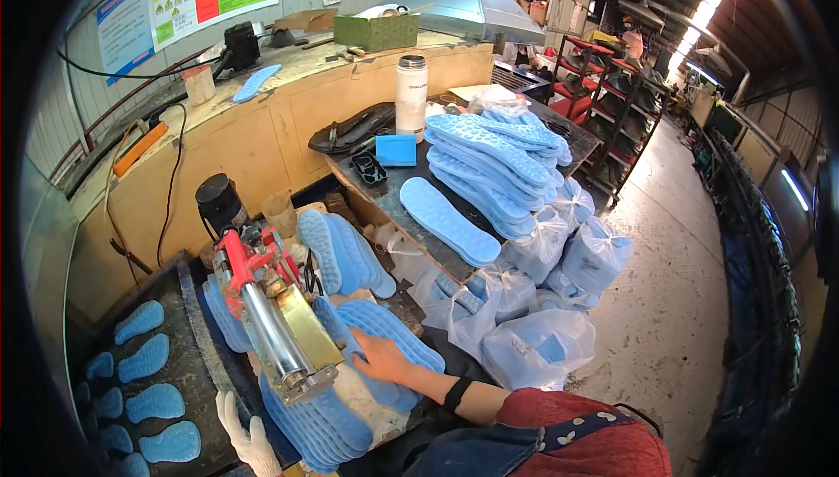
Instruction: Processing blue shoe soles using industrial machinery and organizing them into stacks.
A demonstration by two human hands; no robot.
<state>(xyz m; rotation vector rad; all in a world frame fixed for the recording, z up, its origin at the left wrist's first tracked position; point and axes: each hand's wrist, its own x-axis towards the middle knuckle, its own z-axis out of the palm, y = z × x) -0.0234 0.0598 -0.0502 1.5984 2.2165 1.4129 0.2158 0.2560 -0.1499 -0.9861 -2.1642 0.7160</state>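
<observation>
My right hand (379,357), bare, is closed on the edge of a blue insole (334,321) beside a small machine. That machine (275,328) has a red frame, a chrome roller and a gold-coloured plate. Its body hides part of the insole. My left hand (245,435), in a pale glove, is held with its fingers apart just left of the machine's lower end, with nothing in it. Overlapping blue insoles (319,429) fan out below the roller. More fanned insoles (393,328) lie right of my right hand, and another group (343,254) leans behind the machine.
Several insoles (156,403) lie apart on a dark surface at left. A side table carries an insole stack (494,162), a white bottle (411,97) and a blue box (396,150). Filled plastic bags (537,346) crowd the floor at right; a shoe rack (612,114) stands beyond.
</observation>
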